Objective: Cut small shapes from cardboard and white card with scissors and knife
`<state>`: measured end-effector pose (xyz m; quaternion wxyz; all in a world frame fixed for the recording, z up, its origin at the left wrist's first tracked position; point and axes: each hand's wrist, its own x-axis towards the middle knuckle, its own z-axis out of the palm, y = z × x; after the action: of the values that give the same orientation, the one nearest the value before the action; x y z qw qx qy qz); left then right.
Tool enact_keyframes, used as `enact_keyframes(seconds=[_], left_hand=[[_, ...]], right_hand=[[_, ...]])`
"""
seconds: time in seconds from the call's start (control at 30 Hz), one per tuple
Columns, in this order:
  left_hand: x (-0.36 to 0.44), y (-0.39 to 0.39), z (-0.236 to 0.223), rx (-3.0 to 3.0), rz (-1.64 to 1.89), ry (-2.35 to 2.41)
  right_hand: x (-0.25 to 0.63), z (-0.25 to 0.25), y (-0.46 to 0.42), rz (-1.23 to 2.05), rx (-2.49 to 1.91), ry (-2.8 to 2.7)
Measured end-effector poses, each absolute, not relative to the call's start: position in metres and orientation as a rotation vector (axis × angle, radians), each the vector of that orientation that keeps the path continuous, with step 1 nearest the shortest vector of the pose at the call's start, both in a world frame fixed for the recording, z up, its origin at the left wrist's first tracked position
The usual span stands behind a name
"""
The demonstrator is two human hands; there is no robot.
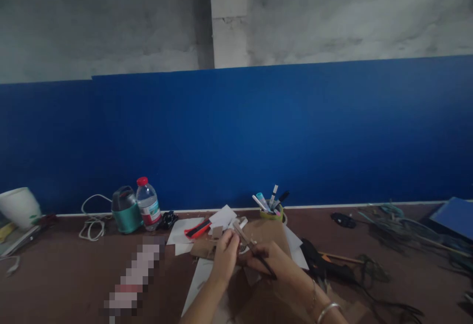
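Observation:
My left hand (pixel 224 254) is closed on a small piece of cardboard (pixel 236 229) held above the brown table (pixel 74 274). My right hand (pixel 268 259) grips a pair of scissors (pixel 254 251) with dark handles; the blades point up-left and meet the cardboard piece. Both hands hover over sheets of white paper (pixel 197 277) and larger brown cardboard pieces (pixel 268 233). A bracelet (pixel 327 309) shows on my right wrist.
A red and black utility knife (pixel 198 229) lies on paper behind my hands. A yellow-green cup of markers (pixel 271 205), a water bottle (pixel 148 204), a teal container (pixel 125 209), white cable (pixel 91 223), a black glue gun (pixel 321 264), tangled cords (pixel 399 225), a blue folder (pixel 454 215).

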<state>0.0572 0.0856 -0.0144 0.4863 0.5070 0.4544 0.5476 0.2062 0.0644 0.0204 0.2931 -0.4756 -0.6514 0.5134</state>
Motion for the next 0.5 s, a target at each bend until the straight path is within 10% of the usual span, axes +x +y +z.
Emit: enact_keyframes(seconds=[0.5], left_hand=[[0.062, 0.08, -0.011, 1.248, 1.397, 1.095]], right_hand=[[0.197, 0.012, 0.063, 1.259, -1.11, -1.686]])
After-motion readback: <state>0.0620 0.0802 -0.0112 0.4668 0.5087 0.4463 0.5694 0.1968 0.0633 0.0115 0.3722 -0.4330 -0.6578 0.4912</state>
